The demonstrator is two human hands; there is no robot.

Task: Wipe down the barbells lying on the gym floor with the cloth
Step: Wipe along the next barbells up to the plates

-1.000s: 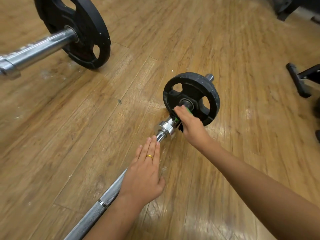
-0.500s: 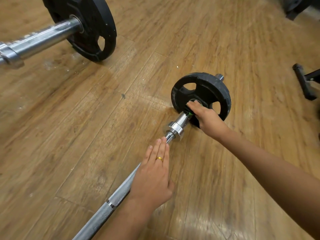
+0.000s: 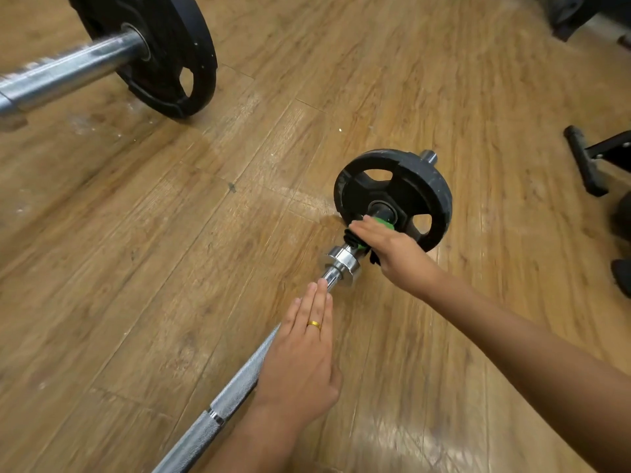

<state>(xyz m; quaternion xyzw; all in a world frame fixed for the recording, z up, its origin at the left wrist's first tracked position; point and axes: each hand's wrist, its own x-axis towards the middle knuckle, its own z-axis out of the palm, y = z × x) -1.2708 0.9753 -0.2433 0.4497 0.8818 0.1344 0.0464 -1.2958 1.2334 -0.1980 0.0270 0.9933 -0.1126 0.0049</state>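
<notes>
A barbell (image 3: 235,387) lies on the wooden floor, its knurled shaft running from the bottom left up to a chrome collar (image 3: 343,264) and a black weight plate (image 3: 416,186). My left hand (image 3: 302,356) rests flat on the shaft with straight fingers pointing at the collar. My right hand (image 3: 386,244) wraps a green and black cloth (image 3: 384,224) around the sleeve between the collar and the plate. Most of the cloth is hidden under that hand.
A second barbell (image 3: 68,73) with a large black plate (image 3: 160,52) lies at the upper left. The black foot of a bench frame (image 3: 585,162) stands at the right edge, with dark equipment at the top right corner (image 3: 566,11).
My right hand with the cloth has slid back along the sleeve from the plate's hub toward the collar. The left hand has stayed flat on the shaft. The view shifted slightly.
</notes>
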